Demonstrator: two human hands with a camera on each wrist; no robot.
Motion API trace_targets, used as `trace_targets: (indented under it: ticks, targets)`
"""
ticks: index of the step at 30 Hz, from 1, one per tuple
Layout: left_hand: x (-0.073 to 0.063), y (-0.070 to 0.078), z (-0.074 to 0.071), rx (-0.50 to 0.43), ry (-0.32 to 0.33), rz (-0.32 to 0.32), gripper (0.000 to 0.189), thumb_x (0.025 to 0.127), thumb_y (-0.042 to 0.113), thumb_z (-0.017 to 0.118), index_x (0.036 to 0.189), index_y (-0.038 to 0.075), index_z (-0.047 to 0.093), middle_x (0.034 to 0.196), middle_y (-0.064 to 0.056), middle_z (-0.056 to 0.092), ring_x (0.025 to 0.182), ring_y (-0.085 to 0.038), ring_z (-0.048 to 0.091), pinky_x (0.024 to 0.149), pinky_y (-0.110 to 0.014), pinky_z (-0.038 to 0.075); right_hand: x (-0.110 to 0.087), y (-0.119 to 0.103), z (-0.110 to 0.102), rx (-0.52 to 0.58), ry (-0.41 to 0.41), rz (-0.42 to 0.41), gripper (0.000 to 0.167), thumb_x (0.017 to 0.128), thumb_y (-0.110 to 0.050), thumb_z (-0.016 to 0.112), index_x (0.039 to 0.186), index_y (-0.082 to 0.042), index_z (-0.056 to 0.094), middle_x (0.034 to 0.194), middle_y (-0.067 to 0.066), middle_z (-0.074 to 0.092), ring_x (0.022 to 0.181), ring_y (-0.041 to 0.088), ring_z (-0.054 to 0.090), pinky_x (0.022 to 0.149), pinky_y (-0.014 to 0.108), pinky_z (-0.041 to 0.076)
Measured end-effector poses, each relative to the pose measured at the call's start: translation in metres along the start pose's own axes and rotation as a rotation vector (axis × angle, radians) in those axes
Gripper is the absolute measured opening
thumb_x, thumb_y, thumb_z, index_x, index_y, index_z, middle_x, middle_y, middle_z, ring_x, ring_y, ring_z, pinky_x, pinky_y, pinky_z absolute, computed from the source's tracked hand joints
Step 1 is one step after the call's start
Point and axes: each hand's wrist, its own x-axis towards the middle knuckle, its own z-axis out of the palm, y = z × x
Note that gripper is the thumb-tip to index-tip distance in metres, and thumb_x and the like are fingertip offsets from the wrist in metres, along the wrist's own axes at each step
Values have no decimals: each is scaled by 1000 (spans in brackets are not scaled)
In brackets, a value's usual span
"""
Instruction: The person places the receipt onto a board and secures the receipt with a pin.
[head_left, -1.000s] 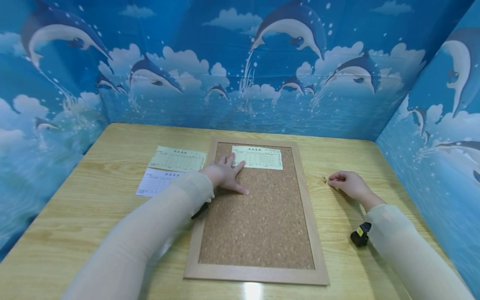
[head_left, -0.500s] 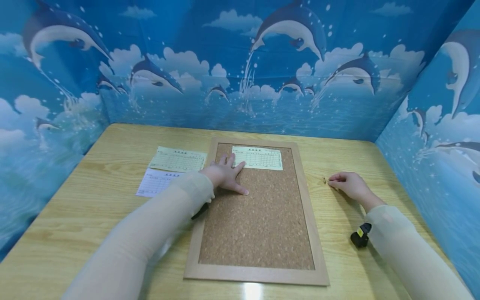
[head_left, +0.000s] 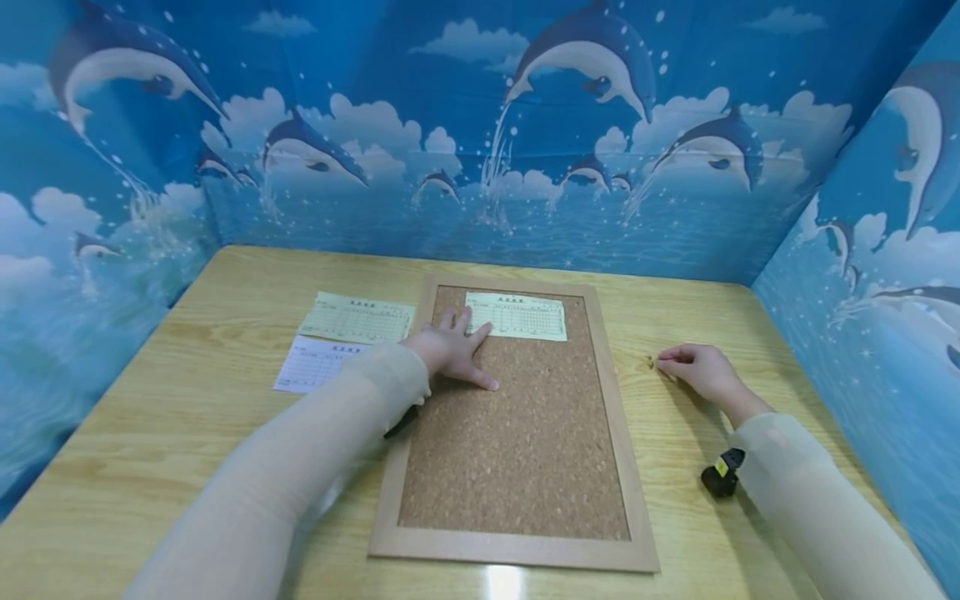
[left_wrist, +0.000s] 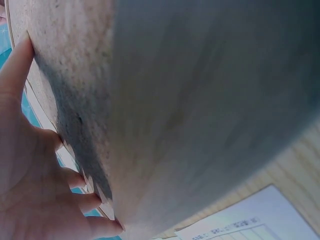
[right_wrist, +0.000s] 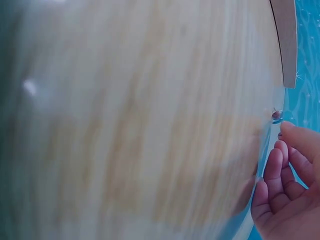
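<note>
A wood-framed cork board lies on the table, with a pale green printed form near its top. My left hand rests on the board with fingers spread, its fingertips at the form's left edge. In the left wrist view, the left hand has its fingers on the cork surface. To the right of the board, my right hand has thumb and finger together, pinching what looks like a tiny thumbtack, mostly hidden. Small gold-coloured thumbtacks lie by its fingertips; they also show as a shiny bit in the right wrist view.
Left of the board lie another green form and a white form, partly covered by the left sleeve. A blue dolphin-print curtain stands behind the wooden table and along its sides.
Almost nothing differs. The left hand stays spread on the board, and the right hand stays beside the thumbtacks with only a very slight shift.
</note>
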Motion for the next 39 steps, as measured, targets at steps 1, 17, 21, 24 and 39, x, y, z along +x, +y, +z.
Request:
trace_targets:
  ticks: [1, 17, 21, 24, 39]
  targets:
    - [0, 0, 0, 1, 0, 0, 106, 72, 79, 47, 149, 31, -7, 153, -10, -19, 139, -34, -14, 108, -56, 8, 0, 0, 0, 0, 3, -2, 41, 95, -34, 54, 116, 1, 61, 113, 22, 58, 96, 30, 53, 77, 41, 44]
    - [0, 0, 0, 1, -1, -6, 107, 71, 80, 48, 149, 32, -7, 153, -9, -20, 139, -34, -14, 109, -55, 8, 1, -2, 1, 40, 29, -12, 44, 94, -34, 55, 118, 2, 59, 114, 22, 57, 96, 29, 53, 77, 38, 44]
    - [0, 0, 0, -5, 1, -8, 107, 71, 80, 48, 149, 32, -7, 153, -9, -20, 139, -34, -14, 109, -55, 8, 2, -3, 2, 50, 30, -12, 44, 94, -35, 55, 119, 1, 59, 114, 21, 57, 97, 29, 53, 76, 38, 44]
    - [0, 0, 0, -7, 1, -10, 107, 71, 80, 48, 149, 32, -7, 153, -9, -20, 139, -34, -14, 108, -56, 8, 2, -5, 1, 60, 32, -18, 45, 94, -36, 55, 119, 1, 59, 113, 20, 58, 97, 29, 53, 76, 36, 44]
    - [-3, 1, -2, 14, -3, -9, 105, 73, 79, 47, 149, 31, -7, 153, -10, -19, 139, -34, -13, 109, -55, 9, 2, -14, 3, 63, 73, -59, 39, 95, -30, 56, 117, 2, 61, 106, 17, 63, 91, 26, 55, 71, 32, 44]
